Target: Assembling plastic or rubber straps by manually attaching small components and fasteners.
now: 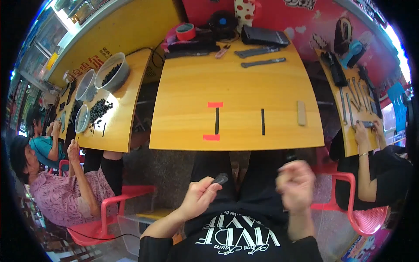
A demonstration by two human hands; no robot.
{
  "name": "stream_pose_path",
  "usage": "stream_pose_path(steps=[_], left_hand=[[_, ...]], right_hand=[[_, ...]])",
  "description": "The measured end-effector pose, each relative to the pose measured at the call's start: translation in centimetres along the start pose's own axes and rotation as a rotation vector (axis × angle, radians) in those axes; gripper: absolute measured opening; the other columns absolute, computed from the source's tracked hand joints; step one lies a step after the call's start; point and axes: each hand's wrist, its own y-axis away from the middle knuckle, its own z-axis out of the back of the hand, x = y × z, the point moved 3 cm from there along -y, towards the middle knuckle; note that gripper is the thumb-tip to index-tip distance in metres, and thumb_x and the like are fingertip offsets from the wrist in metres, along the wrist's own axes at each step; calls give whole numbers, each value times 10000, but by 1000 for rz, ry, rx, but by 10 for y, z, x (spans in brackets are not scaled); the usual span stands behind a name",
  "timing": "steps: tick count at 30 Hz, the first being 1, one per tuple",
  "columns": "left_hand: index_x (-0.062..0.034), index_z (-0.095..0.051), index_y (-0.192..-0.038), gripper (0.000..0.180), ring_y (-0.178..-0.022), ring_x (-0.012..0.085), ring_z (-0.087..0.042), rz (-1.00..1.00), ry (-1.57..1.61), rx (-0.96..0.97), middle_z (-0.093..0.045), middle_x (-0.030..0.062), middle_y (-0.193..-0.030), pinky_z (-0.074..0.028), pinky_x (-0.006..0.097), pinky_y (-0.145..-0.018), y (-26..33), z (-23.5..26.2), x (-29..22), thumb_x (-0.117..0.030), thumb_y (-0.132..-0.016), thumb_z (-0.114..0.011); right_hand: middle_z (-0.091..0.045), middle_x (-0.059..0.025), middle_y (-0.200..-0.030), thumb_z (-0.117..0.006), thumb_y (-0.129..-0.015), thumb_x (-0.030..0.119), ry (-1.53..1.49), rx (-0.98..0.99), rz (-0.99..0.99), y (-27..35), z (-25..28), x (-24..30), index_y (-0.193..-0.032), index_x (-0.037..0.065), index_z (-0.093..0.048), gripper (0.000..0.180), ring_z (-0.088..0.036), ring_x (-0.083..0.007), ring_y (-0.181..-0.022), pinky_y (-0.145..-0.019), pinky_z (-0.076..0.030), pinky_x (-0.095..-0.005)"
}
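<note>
My left hand [200, 198] is closed around a small dark grey object [220, 178], held over my lap short of the table's front edge. Its tip sticks out past the thumb, but its kind is unclear. My right hand [297, 185] is raised right of my lap, its fingers bent and smeared by motion, so I cannot make out whether it grips anything. Ahead on the wooden table [231, 83], a thin black strip [217, 121] lies between two pieces of red tape [215, 105]. Right of it lie a second black strip [263, 122] and a flat tan block [301, 113].
At the table's back sit a red tape roll [185, 32], a black case [265, 36], flat dark tools [263, 62] and pink-handled pliers [222, 51]. Other people work at side tables; the left one bears plastic tubs [112, 72] and black pellets [100, 110], the right one wrenches [355, 94].
</note>
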Motion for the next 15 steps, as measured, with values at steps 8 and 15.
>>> stream_pose_path(steps=[8,15], left_hand=[[-20,-593,-1030,243,-485,43,-431,152,415,53,-499,-28,-622,-364,185,-460,-11,-16,8,-218,-1039,-452],[10,-606,-1078,187,-547,56,-537,-92,163,-120,-578,9,-687,-431,207,-473,-16,-34,10,-142,-997,-533]], right_hand=[[-555,-55,-816,-755,-760,-30,574,78,184,-6,-54,-36,-1122,10,-625,387,-462,-51,-526,-449,-366,-207],[-584,-107,-836,-756,-767,-2,735,-58,547,-3,-69,-49,-1091,-22,-649,342,-571,-168,-577,-468,-460,-265]])
